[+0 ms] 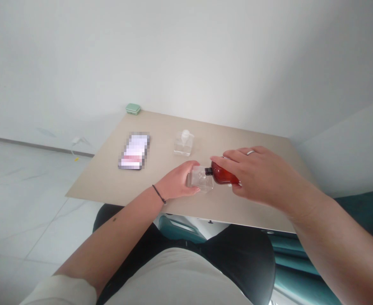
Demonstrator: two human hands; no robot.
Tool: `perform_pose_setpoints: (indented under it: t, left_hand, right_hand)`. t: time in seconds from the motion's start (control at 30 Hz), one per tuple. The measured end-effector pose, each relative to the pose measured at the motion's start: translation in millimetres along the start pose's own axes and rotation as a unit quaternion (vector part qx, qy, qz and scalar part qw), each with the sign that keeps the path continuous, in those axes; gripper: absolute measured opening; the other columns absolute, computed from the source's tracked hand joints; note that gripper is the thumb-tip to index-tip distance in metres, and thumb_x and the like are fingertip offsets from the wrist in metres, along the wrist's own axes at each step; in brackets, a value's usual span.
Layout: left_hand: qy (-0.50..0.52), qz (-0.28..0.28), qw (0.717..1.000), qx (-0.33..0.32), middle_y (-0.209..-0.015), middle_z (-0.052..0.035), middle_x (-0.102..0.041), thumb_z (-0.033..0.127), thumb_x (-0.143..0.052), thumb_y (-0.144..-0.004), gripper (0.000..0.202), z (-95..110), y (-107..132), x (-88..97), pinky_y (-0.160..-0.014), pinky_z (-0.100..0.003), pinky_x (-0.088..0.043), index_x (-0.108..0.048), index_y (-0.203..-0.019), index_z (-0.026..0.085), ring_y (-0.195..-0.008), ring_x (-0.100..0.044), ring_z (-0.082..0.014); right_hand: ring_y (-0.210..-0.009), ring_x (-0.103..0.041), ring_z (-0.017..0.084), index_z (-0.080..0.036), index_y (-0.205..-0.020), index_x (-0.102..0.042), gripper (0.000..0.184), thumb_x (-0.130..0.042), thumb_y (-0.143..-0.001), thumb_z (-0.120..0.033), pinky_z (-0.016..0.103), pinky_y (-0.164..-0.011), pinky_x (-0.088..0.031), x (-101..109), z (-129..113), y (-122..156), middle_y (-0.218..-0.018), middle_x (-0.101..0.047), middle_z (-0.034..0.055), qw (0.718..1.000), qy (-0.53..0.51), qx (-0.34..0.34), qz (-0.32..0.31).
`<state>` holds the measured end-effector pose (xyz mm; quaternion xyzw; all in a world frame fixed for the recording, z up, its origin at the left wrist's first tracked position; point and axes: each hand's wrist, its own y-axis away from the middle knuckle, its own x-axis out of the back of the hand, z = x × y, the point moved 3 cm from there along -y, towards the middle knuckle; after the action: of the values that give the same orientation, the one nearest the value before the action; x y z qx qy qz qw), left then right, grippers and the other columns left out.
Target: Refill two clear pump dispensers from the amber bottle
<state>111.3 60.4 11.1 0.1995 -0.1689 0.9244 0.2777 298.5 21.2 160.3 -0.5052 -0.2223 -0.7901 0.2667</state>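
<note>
We are clasping an amber glass bottle (224, 174) in our right hand (259, 178), tipping it nearly flat above the matte beige tabletop (110, 186), while its short black threaded neck is meeting the end of a clear square bottle (199, 178) that our left hand (176, 182) is cradling. Our right fingers (227, 156) are lying together, clamped over the amber bottle's smooth shoulder, and our left fingers (189, 169) are curling together around the clear bottle's flat walls. We are judging the join the weak point: if the neck drifts off line, anything inside could run onto the tabletop, and a damp, slick wall could slide through our fingers. We cannot tell whether liquid is moving. Just beyond the amber bottle, a clear bottle with a white pump top (184, 144) is standing upright; farther left of the amber bottle, a pixelated phone (134, 151) is lying flat, and well past it, a small green plastic case (132, 109) is sitting at the far edge.
</note>
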Motion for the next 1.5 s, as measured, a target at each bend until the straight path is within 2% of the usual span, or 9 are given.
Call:
perform_pose_setpoints:
  t: [0.33,1.07,1.5]
  left_hand:
    - [-0.004,0.001,1.000,-0.005,-0.141,-0.0173,-0.060,0.036,-0.080,-0.074,0.073,-1.4,-0.2,-0.6,-0.113,-0.055,-0.046,-0.048,-0.138,0.020,-0.128,-0.060,-0.0357]
    - [-0.013,0.001,1.000,-0.012,-0.139,-0.0157,-0.062,0.034,-0.079,-0.075,0.071,-2.9,-0.1,-0.9,-0.111,-0.052,-0.049,-0.048,-0.138,0.020,-0.126,-0.062,-0.0347]
    - [-0.004,0.002,1.000,-0.006,-0.136,-0.0154,-0.063,0.034,-0.079,-0.074,0.070,-1.5,-0.3,-0.4,-0.110,-0.051,-0.049,-0.049,-0.136,0.019,-0.125,-0.062,-0.0349]
  right_hand:
    - [-0.101,-0.071,0.027,-0.027,-0.134,-0.058,0.052,-0.060,-0.082,-0.020,0.038,-0.079,-0.042,0.9,-0.8,-0.3,-0.120,-0.075,0.0073,1.000,0.013,0.004,0.012]
    - [-0.100,-0.071,0.028,-0.026,-0.135,-0.058,0.050,-0.062,-0.085,-0.019,0.038,-0.080,-0.040,7.9,-4.2,-3.8,-0.119,-0.075,0.0072,0.999,0.040,0.017,-0.004]
    - [-0.095,-0.069,0.024,-0.027,-0.133,-0.059,0.047,-0.063,-0.087,-0.019,0.036,-0.076,-0.035,8.8,-3.1,-6.6,-0.116,-0.075,0.0066,0.998,0.048,0.034,0.000]
